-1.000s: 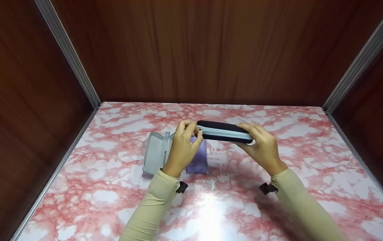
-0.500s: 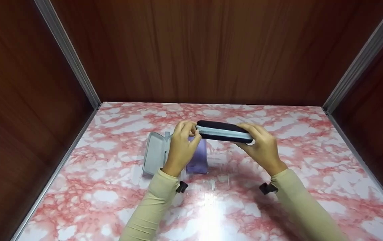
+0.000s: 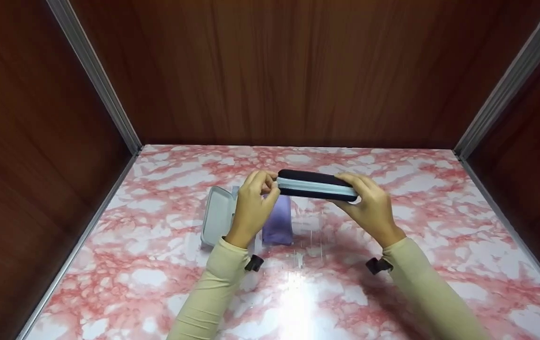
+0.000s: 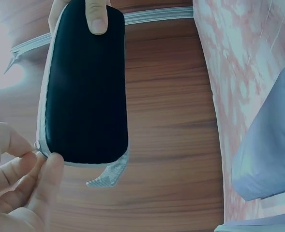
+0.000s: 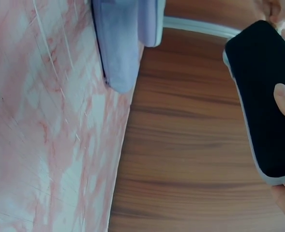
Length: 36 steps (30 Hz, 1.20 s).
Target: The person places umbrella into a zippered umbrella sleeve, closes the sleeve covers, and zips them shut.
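Note:
A dark zippered case (image 3: pixel 315 184) with a pale grey zipper band is held up above the table, its long zipper side toward the head camera. My right hand (image 3: pixel 369 205) grips its right end, thumb on one broad face and fingers on the other. At the left end, my left hand (image 3: pixel 256 203) pinches the small zipper pull (image 4: pixel 39 146) by a corner of the case. A grey ribbon loop (image 4: pixel 109 174) hangs from the same end in the left wrist view. The zipper looks closed along the side facing the head camera.
Behind my left hand an opened pale grey case (image 3: pixel 218 217) lies on the red-and-white marbled table (image 3: pixel 156 274). A purple pouch (image 3: pixel 278 224) lies beside it, partly covered by the hand. Brown wooden panels (image 3: pixel 298 71) enclose the back and sides.
My left hand has slid slightly left along the zipper to the left end of the dark case, drawing the pull with it. My right hand and the case have hardly moved.

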Each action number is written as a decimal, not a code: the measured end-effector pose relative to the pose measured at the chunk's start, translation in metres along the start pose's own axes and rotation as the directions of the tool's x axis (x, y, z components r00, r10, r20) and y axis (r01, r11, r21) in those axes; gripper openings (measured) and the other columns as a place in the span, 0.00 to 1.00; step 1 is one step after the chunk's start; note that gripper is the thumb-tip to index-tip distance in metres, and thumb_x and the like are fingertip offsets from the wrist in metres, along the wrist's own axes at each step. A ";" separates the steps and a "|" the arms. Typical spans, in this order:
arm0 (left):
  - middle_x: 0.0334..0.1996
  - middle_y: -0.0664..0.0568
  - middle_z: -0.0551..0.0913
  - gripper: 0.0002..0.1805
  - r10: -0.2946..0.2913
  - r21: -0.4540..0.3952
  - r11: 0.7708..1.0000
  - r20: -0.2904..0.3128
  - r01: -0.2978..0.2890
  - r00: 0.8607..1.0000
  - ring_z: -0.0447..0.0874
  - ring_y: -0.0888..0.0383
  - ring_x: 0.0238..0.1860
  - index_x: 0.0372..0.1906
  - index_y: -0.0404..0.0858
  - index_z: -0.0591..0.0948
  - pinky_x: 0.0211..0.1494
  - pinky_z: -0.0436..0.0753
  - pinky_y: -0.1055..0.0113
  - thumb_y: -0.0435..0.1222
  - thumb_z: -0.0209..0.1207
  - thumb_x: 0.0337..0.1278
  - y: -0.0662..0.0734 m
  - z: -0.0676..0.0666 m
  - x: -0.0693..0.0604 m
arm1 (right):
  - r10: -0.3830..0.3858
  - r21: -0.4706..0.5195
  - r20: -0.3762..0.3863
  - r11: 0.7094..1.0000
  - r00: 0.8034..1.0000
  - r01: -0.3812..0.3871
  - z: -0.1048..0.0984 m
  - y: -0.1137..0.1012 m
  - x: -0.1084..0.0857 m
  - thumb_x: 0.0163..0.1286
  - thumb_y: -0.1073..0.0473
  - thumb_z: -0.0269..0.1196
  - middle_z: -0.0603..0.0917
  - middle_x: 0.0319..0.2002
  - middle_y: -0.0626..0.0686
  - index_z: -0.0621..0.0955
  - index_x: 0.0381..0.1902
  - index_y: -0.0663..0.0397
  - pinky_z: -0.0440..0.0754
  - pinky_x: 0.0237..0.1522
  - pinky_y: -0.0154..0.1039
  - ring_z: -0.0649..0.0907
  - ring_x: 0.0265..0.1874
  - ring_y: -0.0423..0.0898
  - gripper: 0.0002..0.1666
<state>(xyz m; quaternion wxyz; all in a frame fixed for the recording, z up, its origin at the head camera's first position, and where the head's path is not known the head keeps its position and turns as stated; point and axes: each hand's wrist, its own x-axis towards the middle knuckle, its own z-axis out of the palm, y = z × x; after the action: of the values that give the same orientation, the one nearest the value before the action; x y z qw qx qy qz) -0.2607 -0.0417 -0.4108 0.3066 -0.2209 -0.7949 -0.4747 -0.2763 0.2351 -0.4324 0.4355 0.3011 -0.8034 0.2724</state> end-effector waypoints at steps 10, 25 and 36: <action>0.50 0.44 0.84 0.08 -0.009 -0.028 1.000 0.012 0.009 1.000 0.84 0.55 0.48 0.30 0.37 0.73 0.44 0.83 0.70 0.28 0.57 0.66 -0.002 0.001 -0.003 | 0.010 0.015 0.003 1.000 1.000 -0.010 -0.001 -0.001 -0.001 0.49 0.58 0.82 0.85 0.52 0.50 0.85 0.55 0.48 0.79 0.53 0.41 0.84 0.50 0.47 0.33; 0.47 0.49 0.87 0.09 -0.052 -0.070 0.996 -0.029 0.050 0.998 0.85 0.59 0.44 0.27 0.38 0.70 0.40 0.84 0.70 0.24 0.56 0.59 -0.005 0.000 -0.003 | 0.022 0.033 0.016 0.999 1.000 -0.022 0.000 -0.001 -0.001 0.48 0.59 0.82 0.86 0.50 0.52 0.85 0.55 0.48 0.78 0.55 0.38 0.84 0.51 0.48 0.33; 0.44 0.48 0.88 0.10 -0.096 -0.105 0.990 -0.027 0.092 0.995 0.85 0.61 0.43 0.26 0.39 0.70 0.38 0.85 0.69 0.26 0.56 0.59 -0.008 0.000 -0.001 | 0.055 0.090 0.006 0.994 0.998 -0.055 0.002 -0.001 -0.001 0.45 0.63 0.82 0.86 0.49 0.53 0.85 0.54 0.49 0.74 0.57 0.31 0.84 0.49 0.52 0.34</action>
<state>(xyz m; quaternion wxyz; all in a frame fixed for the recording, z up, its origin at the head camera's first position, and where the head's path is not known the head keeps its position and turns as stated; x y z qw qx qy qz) -0.2649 -0.0457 -0.4160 0.2846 -0.1911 -0.7738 -0.5327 -0.2764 0.2335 -0.4336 0.4123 0.2988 -0.7991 0.3197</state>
